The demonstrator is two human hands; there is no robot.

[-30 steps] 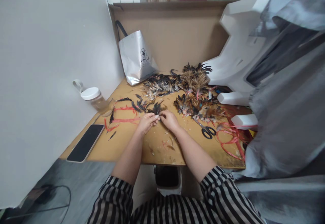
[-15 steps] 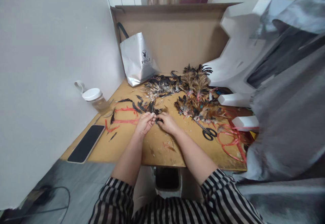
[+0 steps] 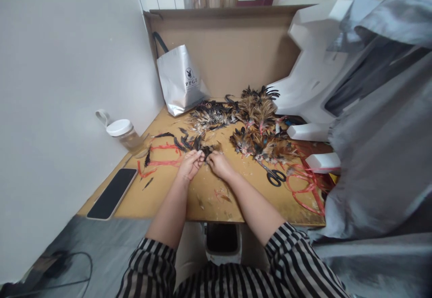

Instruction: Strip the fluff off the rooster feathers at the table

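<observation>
My left hand (image 3: 191, 164) is closed in a pinch at the middle of the table, with dark feathers (image 3: 196, 143) rising just beyond its fingertips. Close beside it, my right hand (image 3: 219, 164) has its fingers curled on a small dark feather tuft (image 3: 206, 150). The fingertips cover part of what each hand grips. Curved black feathers (image 3: 180, 142) lie beyond my left hand. Left of it, strips of red plastic twine (image 3: 164, 163) are spread on the tabletop.
Brown feather bundles (image 3: 263, 145) and black-and-white feathers (image 3: 214, 115) lie farther back. Scissors (image 3: 275, 176) and tangled red twine (image 3: 308, 190) are at right, near white foam (image 3: 313, 68) and grey cloth (image 3: 381, 154). A phone (image 3: 113, 194), lidded jar (image 3: 124, 133) and silver bag (image 3: 180, 79) stand leftward.
My right hand has come slightly nearer my left, its fingers now curled closer on the dark tuft. My left hand keeps its pinch. The whole view has shifted a little.
</observation>
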